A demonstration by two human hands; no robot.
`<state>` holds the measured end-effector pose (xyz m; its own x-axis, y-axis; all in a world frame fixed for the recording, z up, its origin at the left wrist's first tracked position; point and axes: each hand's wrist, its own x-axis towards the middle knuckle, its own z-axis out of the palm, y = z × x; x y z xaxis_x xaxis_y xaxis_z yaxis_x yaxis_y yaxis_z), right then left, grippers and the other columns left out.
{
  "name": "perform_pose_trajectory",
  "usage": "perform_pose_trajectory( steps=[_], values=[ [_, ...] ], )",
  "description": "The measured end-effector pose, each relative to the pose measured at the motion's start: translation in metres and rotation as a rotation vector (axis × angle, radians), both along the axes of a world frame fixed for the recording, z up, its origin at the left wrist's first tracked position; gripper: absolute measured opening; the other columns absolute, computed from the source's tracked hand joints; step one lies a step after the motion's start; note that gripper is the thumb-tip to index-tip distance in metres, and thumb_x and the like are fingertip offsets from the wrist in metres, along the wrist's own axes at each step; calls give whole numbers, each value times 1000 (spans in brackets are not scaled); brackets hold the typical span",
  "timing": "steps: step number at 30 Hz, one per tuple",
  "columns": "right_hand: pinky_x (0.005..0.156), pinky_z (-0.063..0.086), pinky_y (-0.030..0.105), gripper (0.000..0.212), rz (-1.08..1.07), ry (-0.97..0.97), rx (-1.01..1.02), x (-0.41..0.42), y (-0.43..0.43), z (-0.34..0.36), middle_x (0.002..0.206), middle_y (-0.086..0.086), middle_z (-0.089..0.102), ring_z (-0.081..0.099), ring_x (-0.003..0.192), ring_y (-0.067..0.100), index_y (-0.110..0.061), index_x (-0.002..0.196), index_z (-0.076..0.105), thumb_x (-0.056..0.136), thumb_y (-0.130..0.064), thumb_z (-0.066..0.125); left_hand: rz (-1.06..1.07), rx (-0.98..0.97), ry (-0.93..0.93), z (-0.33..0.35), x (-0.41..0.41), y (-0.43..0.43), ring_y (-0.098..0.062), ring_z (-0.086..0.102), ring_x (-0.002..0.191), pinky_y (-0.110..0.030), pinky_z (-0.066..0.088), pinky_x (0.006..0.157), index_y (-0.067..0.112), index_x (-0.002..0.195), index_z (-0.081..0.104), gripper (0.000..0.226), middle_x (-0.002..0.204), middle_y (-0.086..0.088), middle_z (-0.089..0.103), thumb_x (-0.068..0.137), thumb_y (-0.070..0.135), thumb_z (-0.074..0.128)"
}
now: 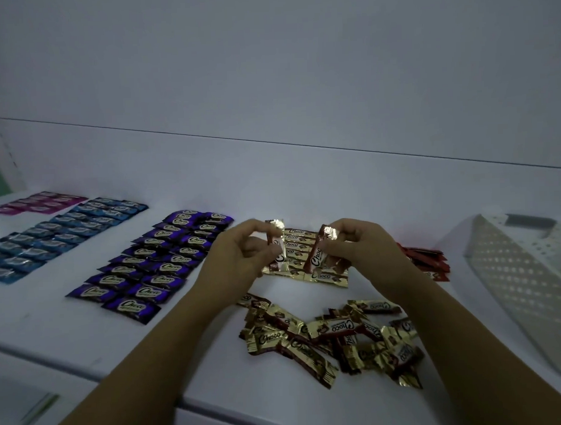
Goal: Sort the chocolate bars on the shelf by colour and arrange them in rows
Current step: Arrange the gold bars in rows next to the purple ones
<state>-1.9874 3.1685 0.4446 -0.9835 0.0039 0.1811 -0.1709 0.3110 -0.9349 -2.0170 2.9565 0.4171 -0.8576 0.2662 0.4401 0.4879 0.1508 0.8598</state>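
Shelf (54, 331): white and flat. Every bar lies on it, and each colour has its own spot.
Pink bars (37, 203): far left at the back, lying flat in a small block. They look done.
Blue bars (60, 234): just beside the pink ones, in lines that go from near to far. Each bar lies crossways.
Purple bars (157, 261): two lines, each bar lying a bit over the next like roof tiles. The word on each reads the same way, so I think they were turned to match.
Left hand (242, 255): thumb and fingers pinch one gold and brown bar and hold it up off the shelf.
Left bar (277, 249): stands almost straight up, its long side going up and down, one crinkly end on top. I think it is held like this to check its colour and front.
Gold rows (326, 276): flat on the shelf just behind the hands. Their long sides go left to right, and the two held bars probably go here.
Right bar (318, 252): long side mostly up, but it leans, with its top end tipped to the right.
Right hand (360, 244): thumb and fingers pinch this bar near its top.
Loose pile (334, 337): nearer than the hands. These gold and brown bars point every way and lie on each other, so they are not sorted yet.
Red bars (430, 261): right of the right hand, partly hidden by it.
White tray (514, 283): far right, full of little holes, tilted. I cannot tell what is in it.
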Motion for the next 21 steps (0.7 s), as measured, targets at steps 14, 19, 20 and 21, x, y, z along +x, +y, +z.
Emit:
perform_pose_trajectory(
  steps=[14,19,20,21],
  values=[
    [52,46,16,2,-27,-67,372,0,10,1,72,8,70,61,60,12,-5,83,67,83,-5,69,21,-319,77,-11,-4,3,-5,57,72,-19,49,65,41,130,45,45,82,6,60,94,17,57],
    [58,46,17,4,13,-123,572,4,15,6,70,-2,68,60,60,7,-8,78,68,81,-8,70,24,-457,89,-12,-3,1,2,56,78,-8,40,66,24,96,66,13,84,12,64,91,14,62],
    [59,48,17,5,27,-132,583,5,13,5,70,-2,68,61,61,7,-8,78,68,81,-9,71,20,-499,105,-12,-3,1,2,56,81,-8,39,68,24,94,69,13,88,12,65,91,13,62],
    [61,51,19,6,37,-135,598,4,12,4,71,-1,69,63,63,10,-8,77,68,81,-10,72,20,-532,115,-12,-4,0,1,55,83,-8,39,70,24,94,71,14,91,11,65,91,13,62]
  ],
)
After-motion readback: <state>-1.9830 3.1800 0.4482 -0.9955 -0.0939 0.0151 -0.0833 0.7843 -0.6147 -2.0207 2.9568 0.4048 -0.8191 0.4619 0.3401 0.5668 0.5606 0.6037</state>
